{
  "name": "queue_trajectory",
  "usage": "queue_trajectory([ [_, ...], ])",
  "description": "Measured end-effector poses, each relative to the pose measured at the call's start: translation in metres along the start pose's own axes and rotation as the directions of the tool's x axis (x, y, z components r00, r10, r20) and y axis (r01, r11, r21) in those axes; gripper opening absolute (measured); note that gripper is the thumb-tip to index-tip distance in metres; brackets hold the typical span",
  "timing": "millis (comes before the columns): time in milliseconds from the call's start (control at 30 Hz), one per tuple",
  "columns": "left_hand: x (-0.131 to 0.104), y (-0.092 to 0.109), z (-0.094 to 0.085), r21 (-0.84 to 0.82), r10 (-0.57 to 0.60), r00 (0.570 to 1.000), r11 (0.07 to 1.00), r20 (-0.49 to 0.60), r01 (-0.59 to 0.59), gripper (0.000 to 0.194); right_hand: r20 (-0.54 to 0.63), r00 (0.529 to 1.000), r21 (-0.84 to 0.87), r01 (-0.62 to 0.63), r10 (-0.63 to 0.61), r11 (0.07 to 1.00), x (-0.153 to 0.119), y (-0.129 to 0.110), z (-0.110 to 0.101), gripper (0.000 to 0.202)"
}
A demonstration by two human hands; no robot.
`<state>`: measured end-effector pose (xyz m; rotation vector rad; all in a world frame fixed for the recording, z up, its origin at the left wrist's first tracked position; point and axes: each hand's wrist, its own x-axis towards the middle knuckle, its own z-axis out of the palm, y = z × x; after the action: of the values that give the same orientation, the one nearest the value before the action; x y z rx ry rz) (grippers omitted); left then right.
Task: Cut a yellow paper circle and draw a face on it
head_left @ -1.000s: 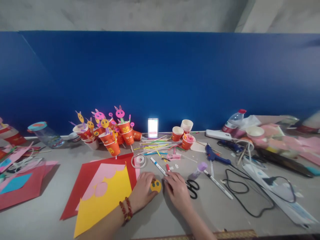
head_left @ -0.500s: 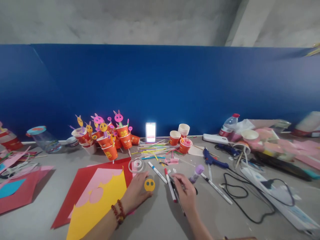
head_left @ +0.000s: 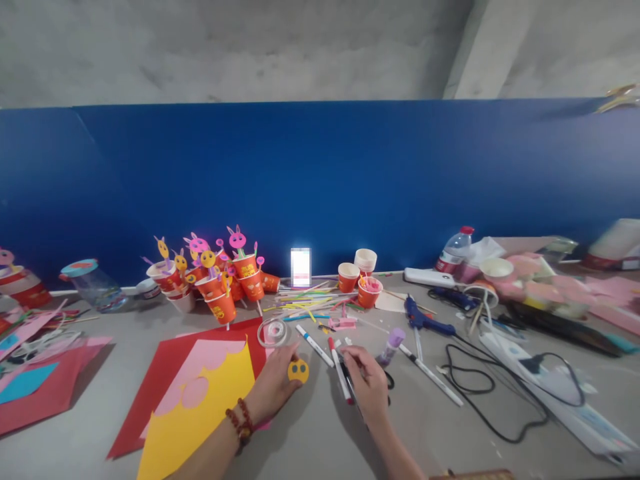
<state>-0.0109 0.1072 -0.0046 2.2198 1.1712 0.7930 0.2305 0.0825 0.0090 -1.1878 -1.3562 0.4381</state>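
My left hand (head_left: 278, 375) is closed on the edge of a round yellow paper disc (head_left: 299, 371) with two dark eyes drawn on it. A bracelet of reddish beads (head_left: 243, 427) circles that wrist. My right hand (head_left: 367, 381) has its thumb and fingers pinched together; whatever is between them is too small to make out. Beside its fingers lies a red-capped white marker (head_left: 341, 373), and a dark object partly shows beneath the palm. A blue-capped marker (head_left: 315, 346) rests between the hands. Just right of the right hand stands a purple-capped glue stick (head_left: 392, 345).
Red, pink and yellow paper (head_left: 200, 413) lies under my left forearm. Behind are decorated paper cups (head_left: 220, 308), pipe cleaners (head_left: 305, 303), a tape roll (head_left: 274, 332) and a lit phone (head_left: 301, 268). Rightward lie a blue glue gun (head_left: 425, 319), a black cable (head_left: 495, 413) and a power strip (head_left: 560, 400).
The view has tilted up slightly. Both hands stay almost in place, with the yellow disc still in the left one. The right fingers have shifted slightly left.
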Motion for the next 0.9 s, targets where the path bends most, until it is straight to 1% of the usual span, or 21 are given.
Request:
queue_trajectory([
  [67, -0.001, 0.0, -0.001, 0.003, 0.009, 1.0, 1.0, -0.001, -0.009, 0.074, -0.032, 0.999, 0.016, 0.015, -0.014, 1.0, 0.0, 0.0, -0.002, 0.02],
  [233, -0.001, -0.007, 0.0, 0.028, 0.009, 1.0, 1.0, -0.03, -0.009, 0.07, -0.185, 0.98, 0.024, 0.078, -0.072, 0.997, -0.004, -0.003, -0.015, 0.017],
  [300, -0.001, -0.012, 0.001, 0.046, -0.001, 0.998, 0.999, -0.057, 0.003, 0.065, -0.19, 0.977, -0.019, 0.098, -0.099, 0.995, -0.003, -0.005, -0.022, 0.017],
  [333, -0.001, -0.014, 0.002, 0.056, -0.004, 0.998, 0.998, -0.069, 0.008, 0.062, -0.161, 0.98, -0.057, 0.112, -0.12, 0.992, -0.001, -0.007, -0.025, 0.018],
  [367, -0.001, -0.016, 0.003, 0.065, -0.006, 0.997, 0.998, -0.079, 0.011, 0.058, -0.103, 0.984, -0.113, 0.137, -0.148, 0.984, 0.003, -0.009, -0.027, 0.019],
  [400, -0.001, -0.018, 0.004, 0.072, -0.006, 0.996, 0.997, -0.087, 0.012, 0.054, -0.011, 0.984, -0.188, 0.171, -0.176, 0.967, 0.008, -0.011, -0.028, 0.021],
  [433, -0.001, -0.019, 0.005, 0.078, -0.006, 0.996, 0.997, -0.094, 0.013, 0.051, 0.105, 0.977, -0.284, 0.207, -0.184, 0.936, 0.015, -0.014, -0.028, 0.023],
  [467, 0.0, -0.02, 0.005, 0.082, -0.005, 0.995, 0.997, -0.099, 0.013, 0.049, 0.224, 0.96, -0.382, 0.248, -0.171, 0.89, 0.022, -0.017, -0.027, 0.025],
  [500, 0.0, -0.021, 0.005, 0.084, -0.004, 0.995, 0.996, -0.102, 0.012, 0.048, 0.327, 0.937, -0.48, 0.277, -0.123, 0.832, 0.029, -0.02, -0.025, 0.026],
  [533, -0.001, -0.021, 0.005, 0.084, -0.003, 0.994, 0.996, -0.106, 0.012, 0.048, 0.387, 0.92, -0.567, 0.287, -0.057, 0.772, 0.036, -0.022, -0.022, 0.027],
  [600, -0.001, -0.021, 0.004, 0.077, -0.007, 0.994, 0.997, -0.111, 0.016, 0.049, 0.406, 0.914, -0.63, 0.273, 0.008, 0.727, 0.049, -0.021, -0.013, 0.024],
  [700, -0.004, -0.018, 0.0, 0.051, -0.026, 0.993, 0.998, -0.116, 0.032, 0.05, 0.38, 0.924, -0.661, 0.232, 0.051, 0.714, 0.062, -0.011, 0.0, 0.021],
  [800, -0.005, -0.015, -0.006, -0.008, -0.06, 0.99, 0.998, -0.129, 0.06, 0.052, 0.362, 0.93, -0.672, 0.212, 0.065, 0.709, 0.068, 0.001, 0.007, 0.021],
  [900, -0.003, -0.012, -0.015, -0.115, -0.102, 0.982, 0.99, -0.158, 0.085, 0.05, 0.351, 0.934, -0.676, 0.207, 0.061, 0.707, 0.07, 0.006, 0.006, 0.023],
])
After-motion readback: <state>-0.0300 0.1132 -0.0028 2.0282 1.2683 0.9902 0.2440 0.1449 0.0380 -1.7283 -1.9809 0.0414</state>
